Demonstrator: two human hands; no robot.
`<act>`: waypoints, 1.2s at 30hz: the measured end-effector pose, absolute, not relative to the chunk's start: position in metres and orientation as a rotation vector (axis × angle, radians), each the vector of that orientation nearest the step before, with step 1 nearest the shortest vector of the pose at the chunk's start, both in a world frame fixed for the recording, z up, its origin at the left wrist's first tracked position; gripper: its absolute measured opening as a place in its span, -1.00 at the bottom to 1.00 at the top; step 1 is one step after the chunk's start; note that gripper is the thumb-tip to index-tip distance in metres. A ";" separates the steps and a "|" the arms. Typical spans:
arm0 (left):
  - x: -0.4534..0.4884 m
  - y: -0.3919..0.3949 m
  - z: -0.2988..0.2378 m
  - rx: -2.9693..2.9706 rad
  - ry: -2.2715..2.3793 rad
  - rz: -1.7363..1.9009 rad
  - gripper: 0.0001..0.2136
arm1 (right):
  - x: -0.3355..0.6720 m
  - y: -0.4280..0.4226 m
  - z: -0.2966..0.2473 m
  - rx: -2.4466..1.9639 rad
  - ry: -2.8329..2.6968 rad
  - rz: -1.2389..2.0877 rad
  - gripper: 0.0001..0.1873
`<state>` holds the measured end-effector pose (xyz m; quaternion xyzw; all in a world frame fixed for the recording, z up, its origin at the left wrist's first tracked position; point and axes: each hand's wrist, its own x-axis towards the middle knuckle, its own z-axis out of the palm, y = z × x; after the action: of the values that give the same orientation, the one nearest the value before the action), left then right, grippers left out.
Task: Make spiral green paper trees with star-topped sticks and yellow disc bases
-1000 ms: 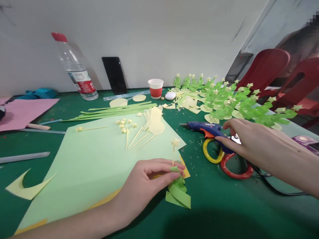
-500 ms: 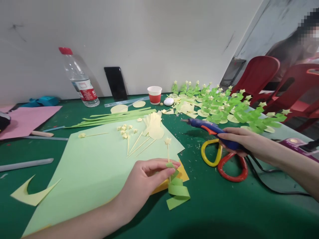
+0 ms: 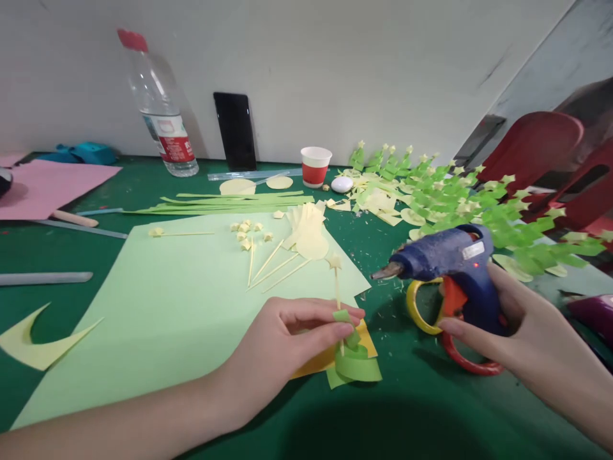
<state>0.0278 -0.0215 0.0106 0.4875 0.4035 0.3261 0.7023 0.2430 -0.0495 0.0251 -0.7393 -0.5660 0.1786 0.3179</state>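
Observation:
My left hand (image 3: 292,338) pinches a thin stick (image 3: 338,287) topped with a small yellow paper star (image 3: 334,261); a coiled green paper strip (image 3: 357,364) hangs from the stick below my fingers. My right hand (image 3: 517,332) grips a blue hot glue gun (image 3: 450,255) upright, nozzle pointing left toward the stick, a short way to its right. The light green paper sheet (image 3: 182,306) lies under my left hand.
Yellow and red scissors (image 3: 421,313) lie under the glue gun. Several finished green paper trees (image 3: 460,198) crowd the right rear. Loose sticks, small stars (image 3: 246,233), green strips (image 3: 230,203), a water bottle (image 3: 160,115), phone (image 3: 234,131), paper cup (image 3: 315,166) and pink paper (image 3: 43,188) are around.
My right hand has lifted the glue gun off the table, turned it upright and brought it nearer the stick. My left hand kept holding the stick and strip.

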 end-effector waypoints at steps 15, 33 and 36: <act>0.026 -0.019 0.010 1.094 0.902 0.638 -0.86 | 0.249 -0.039 0.015 -2.077 -1.544 0.610 -0.51; 0.025 -0.021 0.001 1.101 0.844 0.658 -0.89 | 0.225 -0.046 0.014 -2.115 -1.422 0.451 -0.56; 0.025 -0.021 0.001 1.098 0.846 0.663 -0.90 | 0.225 -0.046 0.014 -2.128 -1.432 0.442 -0.57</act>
<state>0.0251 -0.0211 0.0013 0.4967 0.3827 0.2998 0.7190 0.2251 -0.0464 0.0140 -0.7882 -0.5302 0.1639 0.2661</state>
